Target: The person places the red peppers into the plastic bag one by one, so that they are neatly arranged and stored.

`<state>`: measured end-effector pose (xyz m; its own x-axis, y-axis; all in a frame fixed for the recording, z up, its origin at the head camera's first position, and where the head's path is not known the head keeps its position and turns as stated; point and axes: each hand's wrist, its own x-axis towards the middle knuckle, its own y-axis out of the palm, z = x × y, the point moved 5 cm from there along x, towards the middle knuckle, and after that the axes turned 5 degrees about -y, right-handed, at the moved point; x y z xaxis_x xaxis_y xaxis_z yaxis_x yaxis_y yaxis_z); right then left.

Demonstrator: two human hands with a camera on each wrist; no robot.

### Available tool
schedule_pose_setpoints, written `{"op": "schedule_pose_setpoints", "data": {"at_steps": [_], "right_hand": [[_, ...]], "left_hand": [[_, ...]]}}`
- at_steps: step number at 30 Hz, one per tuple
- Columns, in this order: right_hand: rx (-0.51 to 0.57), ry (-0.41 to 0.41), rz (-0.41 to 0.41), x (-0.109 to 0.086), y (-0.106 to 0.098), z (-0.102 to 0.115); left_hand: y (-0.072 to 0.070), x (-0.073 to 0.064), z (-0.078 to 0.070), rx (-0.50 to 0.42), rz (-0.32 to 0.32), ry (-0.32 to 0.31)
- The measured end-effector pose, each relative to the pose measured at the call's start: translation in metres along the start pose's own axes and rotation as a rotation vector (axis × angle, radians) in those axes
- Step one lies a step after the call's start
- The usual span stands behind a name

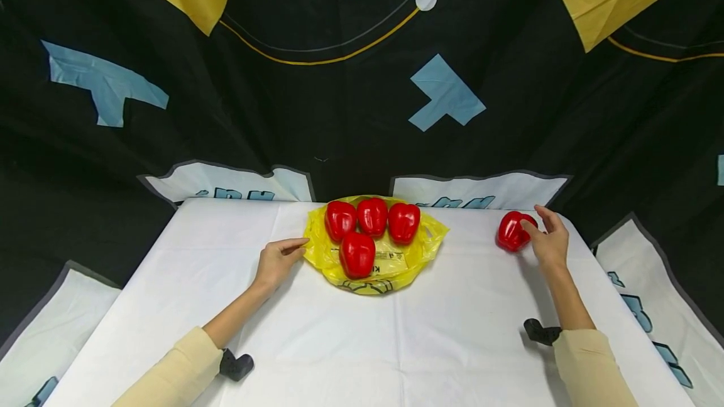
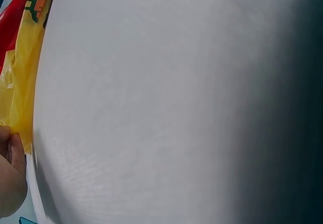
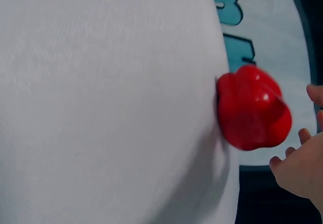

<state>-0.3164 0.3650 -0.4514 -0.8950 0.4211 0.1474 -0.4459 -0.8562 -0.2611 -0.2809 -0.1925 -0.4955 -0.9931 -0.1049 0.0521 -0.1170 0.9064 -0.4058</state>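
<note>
Several red bell peppers point(image 1: 357, 255) lie on a flattened yellow plastic bag point(image 1: 421, 253) near the middle of the far table edge. My left hand point(image 1: 277, 262) is at the bag's left edge; the left wrist view shows its thumb and finger pinching the yellow plastic point(image 2: 25, 93). Off to the right, a single red bell pepper point(image 1: 511, 232) sits by the far edge of the table. Beside it is my right hand point(image 1: 551, 244), thumb and fingers spread apart. In the right wrist view a gap separates the hand point(image 3: 303, 168) from this pepper point(image 3: 250, 110).
A white cloth covers the table point(image 1: 339, 344). Behind it hangs a black curtain point(image 1: 283, 112) with blue and yellow shapes. A black strap end point(image 1: 235, 365) sticks out at the left cuff, and another strap end point(image 1: 541, 331) at the right cuff.
</note>
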Motion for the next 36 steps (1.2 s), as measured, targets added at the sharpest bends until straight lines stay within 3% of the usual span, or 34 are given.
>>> {"op": "schedule_pose_setpoints", "data": {"at_steps": [5, 16, 26, 36], "right_hand": [[-0.041, 0.078, 0.064, 0.005, 0.002, -0.013], [-0.066, 0.130, 0.137, 0.013, 0.012, -0.025], [-0.083, 0.127, 0.194, 0.014, 0.013, -0.029], [-0.082, 0.086, 0.196, 0.009, 0.014, -0.025]], "left_hand": [[0.000, -0.001, 0.000, 0.000, -0.004, 0.001], [0.001, 0.000, 0.002, -0.009, -0.005, -0.016], [0.000, 0.000, 0.001, -0.003, -0.004, -0.008], [0.000, 0.001, 0.000, 0.025, 0.003, -0.005]]}}
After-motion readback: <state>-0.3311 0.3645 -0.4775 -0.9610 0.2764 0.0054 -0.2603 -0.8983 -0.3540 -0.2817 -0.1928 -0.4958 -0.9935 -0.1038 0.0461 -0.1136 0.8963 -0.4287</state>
